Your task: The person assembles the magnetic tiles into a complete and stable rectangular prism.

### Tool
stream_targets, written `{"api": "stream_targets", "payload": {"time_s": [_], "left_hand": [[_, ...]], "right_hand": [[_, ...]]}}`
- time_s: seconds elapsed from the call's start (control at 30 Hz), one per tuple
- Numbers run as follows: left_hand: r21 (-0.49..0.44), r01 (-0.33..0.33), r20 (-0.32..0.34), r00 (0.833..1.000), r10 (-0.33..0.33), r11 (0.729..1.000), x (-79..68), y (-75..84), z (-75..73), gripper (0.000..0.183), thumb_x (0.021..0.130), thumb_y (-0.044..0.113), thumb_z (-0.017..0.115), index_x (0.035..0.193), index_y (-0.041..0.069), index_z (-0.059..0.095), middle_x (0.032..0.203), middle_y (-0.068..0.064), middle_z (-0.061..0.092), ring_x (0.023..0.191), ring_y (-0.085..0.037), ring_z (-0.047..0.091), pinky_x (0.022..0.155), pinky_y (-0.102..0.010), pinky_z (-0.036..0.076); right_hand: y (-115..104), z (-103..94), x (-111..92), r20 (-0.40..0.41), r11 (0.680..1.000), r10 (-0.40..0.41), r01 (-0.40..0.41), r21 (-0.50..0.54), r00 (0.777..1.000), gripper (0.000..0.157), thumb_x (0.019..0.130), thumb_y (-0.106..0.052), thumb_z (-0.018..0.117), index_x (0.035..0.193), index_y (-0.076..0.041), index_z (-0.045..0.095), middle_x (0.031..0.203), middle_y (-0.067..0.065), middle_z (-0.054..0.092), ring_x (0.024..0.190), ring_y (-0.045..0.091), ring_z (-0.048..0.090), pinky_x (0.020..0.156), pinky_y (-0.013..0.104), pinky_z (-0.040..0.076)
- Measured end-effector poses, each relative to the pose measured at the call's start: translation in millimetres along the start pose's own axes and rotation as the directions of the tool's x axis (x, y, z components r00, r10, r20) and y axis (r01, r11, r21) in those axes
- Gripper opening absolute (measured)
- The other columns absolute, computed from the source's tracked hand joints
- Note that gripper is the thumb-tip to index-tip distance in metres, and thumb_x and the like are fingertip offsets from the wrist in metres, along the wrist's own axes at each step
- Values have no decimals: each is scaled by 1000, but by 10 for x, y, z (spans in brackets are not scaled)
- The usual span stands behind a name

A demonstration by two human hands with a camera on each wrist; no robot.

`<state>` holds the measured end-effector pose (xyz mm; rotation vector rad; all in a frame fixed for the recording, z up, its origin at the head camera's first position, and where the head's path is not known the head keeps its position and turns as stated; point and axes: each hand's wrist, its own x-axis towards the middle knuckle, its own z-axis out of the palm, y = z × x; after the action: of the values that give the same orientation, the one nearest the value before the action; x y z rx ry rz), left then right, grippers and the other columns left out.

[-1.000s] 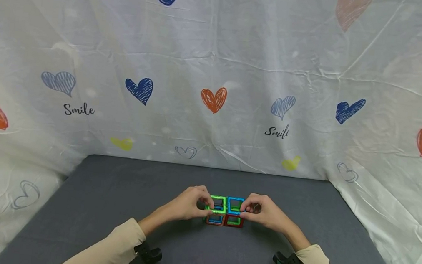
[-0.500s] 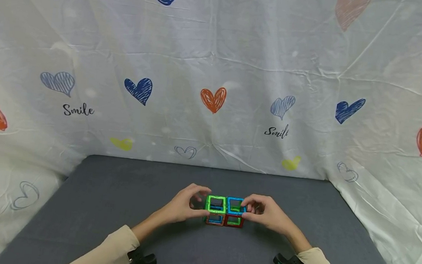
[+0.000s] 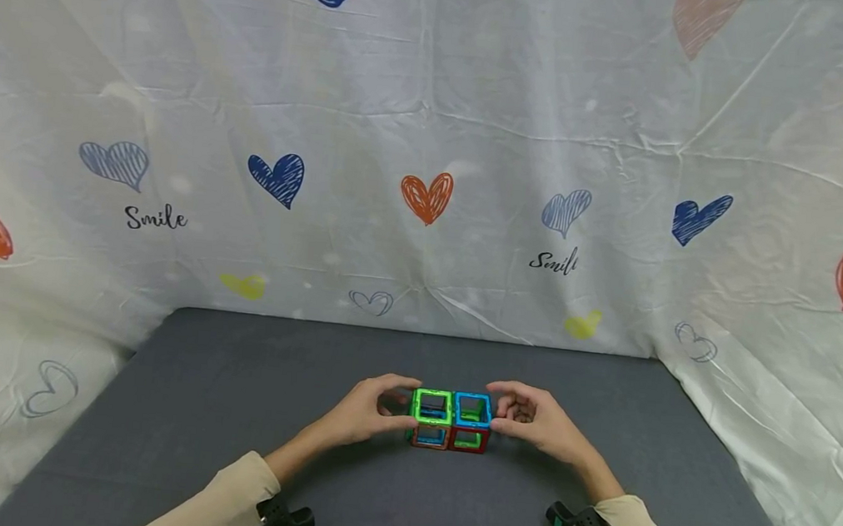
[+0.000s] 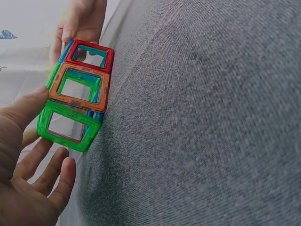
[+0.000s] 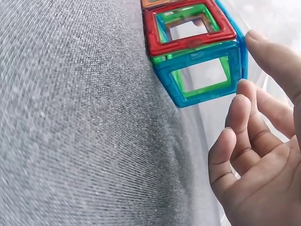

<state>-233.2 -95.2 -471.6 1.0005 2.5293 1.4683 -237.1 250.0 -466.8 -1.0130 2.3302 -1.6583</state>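
Two cubes of square magnetic tiles (image 3: 430,436) stand side by side on the grey cloth, joined in a row. Green (image 3: 420,405) and blue (image 3: 456,408) tiles form the top; orange (image 4: 52,89) and red (image 4: 107,66) ones face front. A green tile (image 4: 70,142) closes the left end, a blue tile (image 5: 202,99) the right. My left hand (image 3: 367,409) is at the left end, thumb at the front top edge, index finger by the back corner, other fingers loose. Around the right end, my right hand (image 3: 539,419) mirrors it, thumb tip beside the blue edge, fingers relaxed.
The grey cloth-covered table (image 3: 268,383) reaches back to a white curtain (image 3: 349,232) printed with hearts and "Smile". Black wrist straps with cameras (image 3: 289,523) hang below both sleeves, close over the cloth.
My left hand has let go of the green top tile and spread its fingers. The right hand has since released the blue top tile and opened a little outward. The cubes stay in place.
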Motion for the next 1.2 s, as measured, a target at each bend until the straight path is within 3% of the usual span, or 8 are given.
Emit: {"api": "stream_targets", "payload": {"time_s": [0.43,1.2], "left_hand": [[-48,0,4,1000,0,999,13,-9,14,54,91,20,81,138,2,60,134,-14,59,111,-32,65,77,-31,57],[-33,-29,21,999,30,999,34,15,8,53,93,18,78,140,3,59,135,-12,58,110,-30,65,79,-32,56]], "right_hand": [[12,33,-12,-21,1000,17,-16,7,1000,40,93,-1,74,131,5,61,95,20,61,76,22,59,65,28,52],[34,52,-11,-27,999,36,-36,26,999,40,93,-1,74,130,4,62,96,23,60,76,20,57,65,27,52]]}}
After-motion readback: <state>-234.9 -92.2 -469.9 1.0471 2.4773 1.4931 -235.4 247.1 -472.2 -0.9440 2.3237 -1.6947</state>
